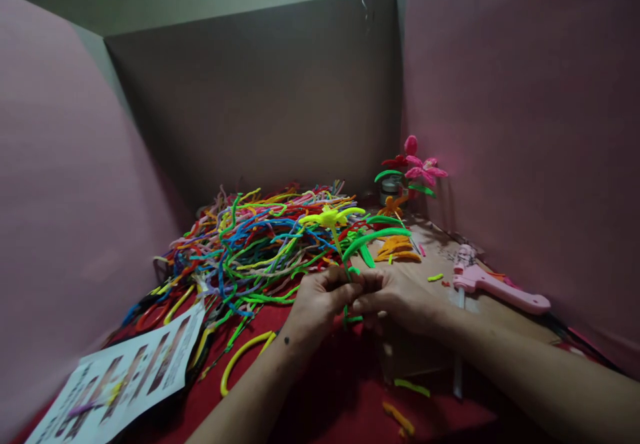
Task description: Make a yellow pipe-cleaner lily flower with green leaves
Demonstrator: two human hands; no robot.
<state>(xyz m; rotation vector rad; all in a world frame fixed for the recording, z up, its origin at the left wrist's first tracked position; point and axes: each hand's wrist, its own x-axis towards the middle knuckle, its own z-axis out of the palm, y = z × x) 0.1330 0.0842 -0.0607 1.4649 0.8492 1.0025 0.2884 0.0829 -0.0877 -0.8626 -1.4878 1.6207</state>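
Note:
A yellow pipe-cleaner flower (327, 217) stands upright on a thin stem, its petals spread above my fingers. My left hand (317, 301) is closed in a pinch around the stem. Fingertips touching the left ones, my right hand (393, 297) pinches at the stem where green pipe cleaner is wrapped. From this spot a long green leaf (377, 236) arches out to the right. Short green ends show above and below my fingers. The exact grip point is hidden between the fingers.
A large tangle of coloured pipe cleaners (265, 244) lies behind my hands. To the right are a pink glue gun (500, 287), orange pipe-cleaner petals (397, 249) and finished pink flowers (425, 169). Yellow-handled scissors (235, 361) and a printed sheet (125, 377) lie left. Pink panels (525, 131) rise around.

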